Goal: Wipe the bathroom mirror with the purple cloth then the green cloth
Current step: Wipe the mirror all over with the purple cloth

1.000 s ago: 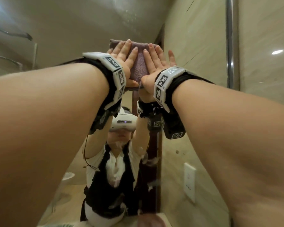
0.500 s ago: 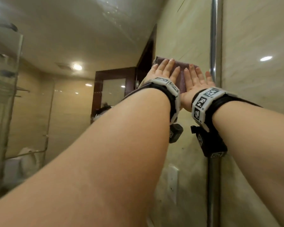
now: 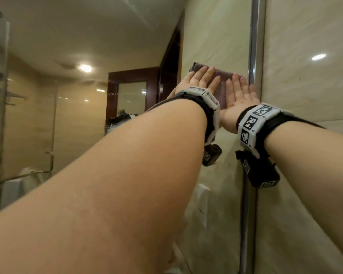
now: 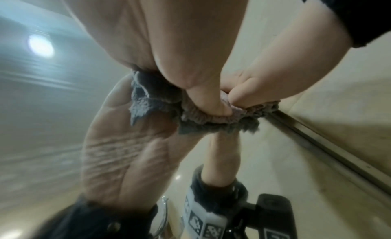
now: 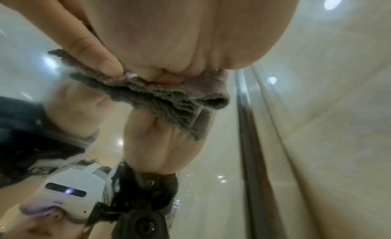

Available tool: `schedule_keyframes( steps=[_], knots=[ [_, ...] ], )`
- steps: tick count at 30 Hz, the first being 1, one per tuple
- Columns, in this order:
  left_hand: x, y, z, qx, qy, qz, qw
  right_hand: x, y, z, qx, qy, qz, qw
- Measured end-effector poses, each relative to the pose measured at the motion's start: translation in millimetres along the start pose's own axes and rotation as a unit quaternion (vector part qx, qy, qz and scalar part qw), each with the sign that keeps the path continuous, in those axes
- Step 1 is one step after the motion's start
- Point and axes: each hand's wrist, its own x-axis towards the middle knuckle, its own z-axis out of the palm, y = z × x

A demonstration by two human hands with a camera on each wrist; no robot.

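Note:
The folded purple cloth (image 3: 222, 84) lies flat against the bathroom mirror (image 3: 67, 56), close to its right metal edge strip (image 3: 254, 56). My left hand (image 3: 201, 79) presses the cloth's left part with straight fingers. My right hand (image 3: 239, 89) presses its right part, fingers flat and pointing up, beside the strip. In the left wrist view the cloth (image 4: 190, 115) bunches under both thumbs against the glass. The right wrist view shows the cloth (image 5: 165, 95) squeezed between palm and mirror. No green cloth is in view.
The tiled wall (image 3: 309, 76) rises right of the edge strip. A white wall socket (image 3: 203, 206) sits lower down by the mirror's edge. The mirror reflects a dark wooden door frame (image 3: 131, 91), ceiling lights and a towel rail (image 3: 26, 175).
Both hands slid the purple cloth rightwards across the mirror, from above my reflection to the metal edge strip. My view turned right with them.

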Motion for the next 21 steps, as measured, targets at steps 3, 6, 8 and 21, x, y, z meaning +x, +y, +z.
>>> schedule_keyframes(
  steps=[3,6,8,21],
  knots=[
    [-22.3,-26.7,3.6,0.005,0.0,-0.02,1.0,-5.6,-30.5,-9.7,0.011,0.009,-0.026,1.0],
    [-52.2,-62.5,1.8,0.008,-0.017,-0.046,0.999,-13.7,-70.6,-21.6,0.024,0.015,-0.069,0.997],
    [-72.9,-92.3,0.8,0.005,-0.034,-0.065,0.997,-20.3,-102.3,-30.1,0.027,0.027,-0.101,0.994],
    [-193.2,-213.3,12.9,0.026,-0.15,-0.2,0.968,-69.2,-261.2,-64.4,0.023,0.058,-0.23,0.971]
  ],
)
